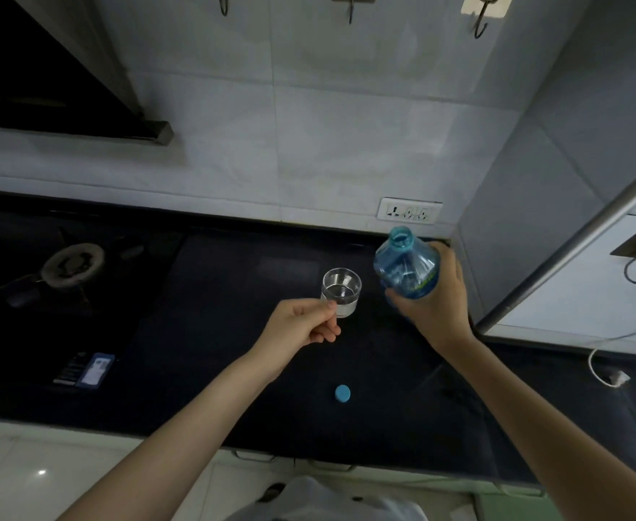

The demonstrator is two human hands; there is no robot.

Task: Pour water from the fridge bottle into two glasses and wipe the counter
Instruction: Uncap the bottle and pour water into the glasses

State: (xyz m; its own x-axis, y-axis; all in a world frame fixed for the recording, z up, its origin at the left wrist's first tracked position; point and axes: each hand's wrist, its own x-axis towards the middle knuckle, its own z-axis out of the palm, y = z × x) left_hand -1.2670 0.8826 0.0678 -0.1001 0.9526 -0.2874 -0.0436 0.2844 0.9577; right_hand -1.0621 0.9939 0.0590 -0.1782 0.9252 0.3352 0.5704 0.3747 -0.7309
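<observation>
A small clear glass (340, 292) with some water in it is above the dark counter (233, 370); my left hand (301, 325) grips its lower side with thumb and fingers. To its right, my right hand (436, 298) holds a blue plastic water bottle (406, 267) by the body. The bottle is uncapped, its mouth pointing up and away, roughly upright. The bottle's blue cap (342, 392) lies on the counter nearer to me. Only one glass is in view.
A gas burner (72, 265) sits on the left of the counter, with a small blue and white packet (87, 370) in front of it. A wall socket (408, 212) is behind the bottle. A white cable and plug (609, 374) lie at right.
</observation>
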